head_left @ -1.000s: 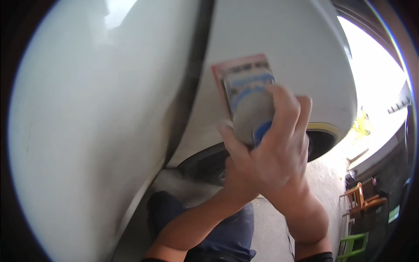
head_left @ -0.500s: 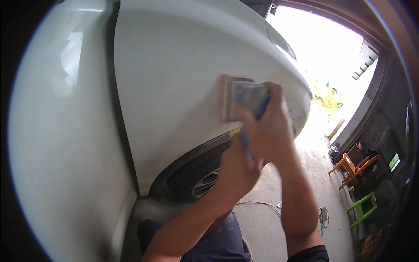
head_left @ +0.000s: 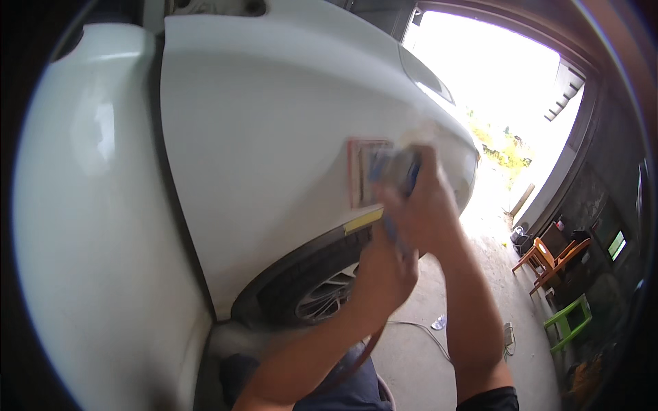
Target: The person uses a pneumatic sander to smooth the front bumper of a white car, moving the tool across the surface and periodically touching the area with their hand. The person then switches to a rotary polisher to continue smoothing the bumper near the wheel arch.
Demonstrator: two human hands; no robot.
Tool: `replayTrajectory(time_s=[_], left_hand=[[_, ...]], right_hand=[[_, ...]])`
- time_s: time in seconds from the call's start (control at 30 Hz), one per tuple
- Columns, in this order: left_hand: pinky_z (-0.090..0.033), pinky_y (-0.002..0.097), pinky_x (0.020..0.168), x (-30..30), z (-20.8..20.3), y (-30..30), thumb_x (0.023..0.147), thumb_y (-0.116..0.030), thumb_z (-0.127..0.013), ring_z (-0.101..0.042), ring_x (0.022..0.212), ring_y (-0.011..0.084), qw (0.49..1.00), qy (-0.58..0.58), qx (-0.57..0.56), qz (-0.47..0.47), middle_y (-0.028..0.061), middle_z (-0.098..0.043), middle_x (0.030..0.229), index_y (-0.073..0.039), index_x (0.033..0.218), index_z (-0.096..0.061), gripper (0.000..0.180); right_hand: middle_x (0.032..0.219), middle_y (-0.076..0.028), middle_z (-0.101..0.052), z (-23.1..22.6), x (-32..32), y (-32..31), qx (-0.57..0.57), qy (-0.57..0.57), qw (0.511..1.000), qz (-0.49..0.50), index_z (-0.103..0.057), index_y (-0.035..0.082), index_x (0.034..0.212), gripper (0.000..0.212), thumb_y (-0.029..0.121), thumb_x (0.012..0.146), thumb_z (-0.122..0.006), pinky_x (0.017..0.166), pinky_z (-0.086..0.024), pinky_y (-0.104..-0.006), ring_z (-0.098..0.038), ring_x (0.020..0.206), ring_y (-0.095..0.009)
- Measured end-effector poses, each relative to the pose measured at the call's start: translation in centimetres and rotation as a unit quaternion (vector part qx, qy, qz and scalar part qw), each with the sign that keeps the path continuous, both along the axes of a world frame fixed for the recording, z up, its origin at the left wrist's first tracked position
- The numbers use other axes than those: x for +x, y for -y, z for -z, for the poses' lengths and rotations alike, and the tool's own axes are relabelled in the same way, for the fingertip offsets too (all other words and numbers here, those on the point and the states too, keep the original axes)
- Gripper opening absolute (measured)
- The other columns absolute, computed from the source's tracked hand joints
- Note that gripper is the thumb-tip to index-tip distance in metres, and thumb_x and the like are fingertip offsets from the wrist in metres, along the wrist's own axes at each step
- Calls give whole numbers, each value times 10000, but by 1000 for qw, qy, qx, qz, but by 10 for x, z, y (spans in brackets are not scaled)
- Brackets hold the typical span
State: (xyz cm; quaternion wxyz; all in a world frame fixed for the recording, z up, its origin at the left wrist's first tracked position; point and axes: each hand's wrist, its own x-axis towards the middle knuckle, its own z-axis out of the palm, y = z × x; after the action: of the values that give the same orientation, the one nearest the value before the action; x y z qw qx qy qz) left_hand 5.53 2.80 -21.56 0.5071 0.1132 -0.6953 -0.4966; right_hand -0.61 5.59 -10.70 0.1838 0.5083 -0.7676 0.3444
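Observation:
A power sander (head_left: 370,172) with a square, red-edged pad lies with its pad against the white front fender (head_left: 260,116) of a car, above the wheel arch. Motion blurs the sander's body. My right hand (head_left: 428,205) is closed around its grey and blue upper part. Lower down, my left hand (head_left: 389,267) grips a blue part of the sander, with its fingers partly hidden. A reddish hose (head_left: 360,359) shows below my left forearm. A yellow strip (head_left: 363,221) runs along the arch edge, just under the pad.
An open white car door (head_left: 89,205) stands at the left. Below the fender sits the wheel (head_left: 325,298). A cable (head_left: 428,332) crosses the concrete floor. Wooden chairs (head_left: 545,257) and a green stool (head_left: 570,323) stand at the right, near a bright open doorway (head_left: 486,61).
The sander has slid a little rightward along the fender, held in both hands. More of the yellow strip and wheel shows. The view has shifted, so the car sits lower and farther left.

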Motion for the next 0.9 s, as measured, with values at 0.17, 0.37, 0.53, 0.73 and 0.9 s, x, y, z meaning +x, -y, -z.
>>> replayTrajectory(time_s=[0.17, 0.37, 0.53, 0.73, 0.9], left_hand=[[-525, 562, 713, -8, -22, 10, 914, -118, -660, -651, 866, 546, 1000, -6, 26, -13, 369, -642, 845, 88, 1131, -451, 365], [-534, 519, 711, -4, -3, 11, 929, -101, -658, -673, 853, 518, 998, -28, -21, -44, 337, -669, 880, 81, 1169, -463, 359], [-531, 549, 692, 3, -41, 43, 915, -92, -671, -659, 820, 544, 992, -21, -65, -105, 337, -667, 829, 87, 1096, -471, 324], [-538, 532, 776, -12, -52, 45, 903, -149, -678, -650, 946, 523, 992, 60, -80, -75, 312, -694, 937, 29, 1203, -522, 383], [-539, 516, 773, 12, 6, 0, 923, -130, -646, -658, 938, 520, 998, 24, -44, -37, 333, -680, 996, 41, 1271, -511, 410]], right_hand=[[1190, -335, -532, -17, -8, 13, -53, -4, 997, -60, -431, -31, 1249, 609, 259, 826, -760, 902, -504, -539, -616, 1032, -495], [1157, -336, -511, 2, 1, 12, -76, -25, 995, -65, -409, -22, 1260, 631, 271, 826, -760, 873, -511, -559, -616, 986, -535], [1167, -350, -502, -32, 12, 40, -139, -25, 985, -94, -410, -22, 1281, 655, 307, 833, -757, 871, -514, -565, -611, 985, -557], [1211, -348, -508, -40, -12, 27, -132, 42, 990, -15, -408, -49, 1295, 653, 311, 848, -721, 942, -501, -550, -597, 1067, -536], [1208, -356, -496, 7, 7, -8, -12, 48, 998, -29, -386, -50, 1285, 678, 311, 839, -746, 936, -511, -549, -598, 1059, -546]])
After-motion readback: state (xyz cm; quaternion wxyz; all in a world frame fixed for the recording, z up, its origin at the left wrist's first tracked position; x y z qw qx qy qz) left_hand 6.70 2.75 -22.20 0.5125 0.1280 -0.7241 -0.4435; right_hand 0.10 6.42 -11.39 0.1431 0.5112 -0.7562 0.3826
